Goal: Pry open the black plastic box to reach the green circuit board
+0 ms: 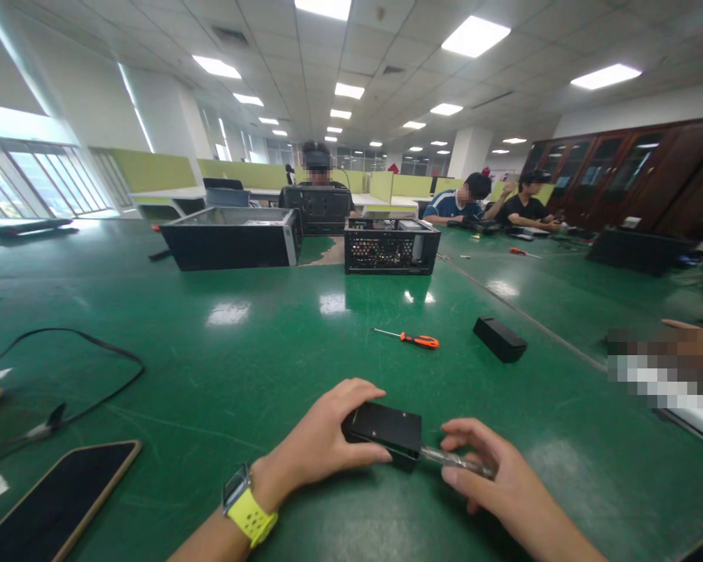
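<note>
A small black rectangular box (387,428) lies low over the green table, gripped between the thumb and fingers of my left hand (343,425). A slender, shiny grey rod-like piece (454,459) meets the box's right end. My right hand (492,468) is curled around that piece, its thumb below and fingers above; I cannot make out exactly what it is. Beyond the hands lies a screwdriver (420,341) with an orange and black handle, its tip to the left. To its right rests another black box (500,339).
Two open computer cases (231,242) (391,246) stand farther back on the table (258,343). A phone (58,499) and a black cable (94,339) lie at left. A person's hand (697,343), partly blurred, is at the right edge. Several people sit across the table.
</note>
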{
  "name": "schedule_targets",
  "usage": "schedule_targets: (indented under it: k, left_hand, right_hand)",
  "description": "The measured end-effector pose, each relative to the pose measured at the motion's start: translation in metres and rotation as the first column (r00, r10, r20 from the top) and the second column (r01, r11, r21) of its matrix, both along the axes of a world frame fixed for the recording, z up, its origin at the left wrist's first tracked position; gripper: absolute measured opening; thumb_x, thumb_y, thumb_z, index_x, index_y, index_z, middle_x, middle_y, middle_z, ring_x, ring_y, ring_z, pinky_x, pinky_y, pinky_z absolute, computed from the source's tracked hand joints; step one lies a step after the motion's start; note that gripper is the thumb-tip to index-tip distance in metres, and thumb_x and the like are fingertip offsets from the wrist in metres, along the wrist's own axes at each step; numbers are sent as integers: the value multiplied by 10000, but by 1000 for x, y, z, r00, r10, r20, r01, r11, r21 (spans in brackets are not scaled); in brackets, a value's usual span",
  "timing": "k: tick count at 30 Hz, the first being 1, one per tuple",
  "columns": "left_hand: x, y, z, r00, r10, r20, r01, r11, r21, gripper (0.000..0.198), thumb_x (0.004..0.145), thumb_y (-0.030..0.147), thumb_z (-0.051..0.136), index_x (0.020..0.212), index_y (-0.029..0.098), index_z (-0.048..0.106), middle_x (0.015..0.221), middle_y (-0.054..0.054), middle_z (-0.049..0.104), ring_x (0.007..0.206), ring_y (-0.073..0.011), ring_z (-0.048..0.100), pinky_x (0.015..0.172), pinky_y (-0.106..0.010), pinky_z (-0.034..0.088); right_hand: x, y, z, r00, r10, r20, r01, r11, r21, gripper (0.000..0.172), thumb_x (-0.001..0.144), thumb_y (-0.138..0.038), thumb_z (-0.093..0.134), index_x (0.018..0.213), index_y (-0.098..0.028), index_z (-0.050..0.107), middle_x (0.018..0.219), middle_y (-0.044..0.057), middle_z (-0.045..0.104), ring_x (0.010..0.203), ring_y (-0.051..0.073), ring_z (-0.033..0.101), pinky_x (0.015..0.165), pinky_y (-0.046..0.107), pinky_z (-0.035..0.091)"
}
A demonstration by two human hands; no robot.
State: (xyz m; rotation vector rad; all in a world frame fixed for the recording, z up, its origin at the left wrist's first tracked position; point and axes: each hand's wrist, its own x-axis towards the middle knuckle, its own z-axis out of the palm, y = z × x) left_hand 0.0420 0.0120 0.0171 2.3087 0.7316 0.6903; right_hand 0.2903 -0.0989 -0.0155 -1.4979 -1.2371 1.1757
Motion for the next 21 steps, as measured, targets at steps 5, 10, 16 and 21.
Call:
schedule_targets:
  k: [5,10,16,21]
  left_hand:
    - [-7,-3,0,1000,16,-17,-15,1000,26,573,769,435,756,1263,229,550,1267,-83,573,1176,-263,516,1027,-405,394]
    - [-9,-4,-4,1000,20,-19,-19,1000,5,453,822,402,711,1219,221,591,1224,-78,606,1133,-250,547,1011,-387,404]
    - [-6,-2,-4,999,14,46,-12,999,-48,347,820,355,717,1125,218,623,1123,-50,636,1044,-221,579,936,-339,431]
    - [-5,-2,-2,999,24,32,-21,996,-89,364,778,350,729,1097,210,624,1092,-50,647,1004,-235,593,902,-346,445]
  right_hand:
    - [2,-5,5,993,37,116,-36,999,-11,377,828,-496,628,1038,-184,590,765,-9,563,582,106,517,461,194,409]
    - [0,-2,20,960,80,268,-83,997,0,425,865,-572,554,887,-161,658,568,-51,433,473,74,388,445,201,298]
    - [-2,10,23,930,82,359,-112,992,63,447,877,-573,527,815,-166,701,635,-10,499,585,111,423,511,222,298]
    - [0,12,18,936,138,325,-153,988,18,428,856,-554,573,834,-145,697,615,-31,427,595,107,349,544,239,262]
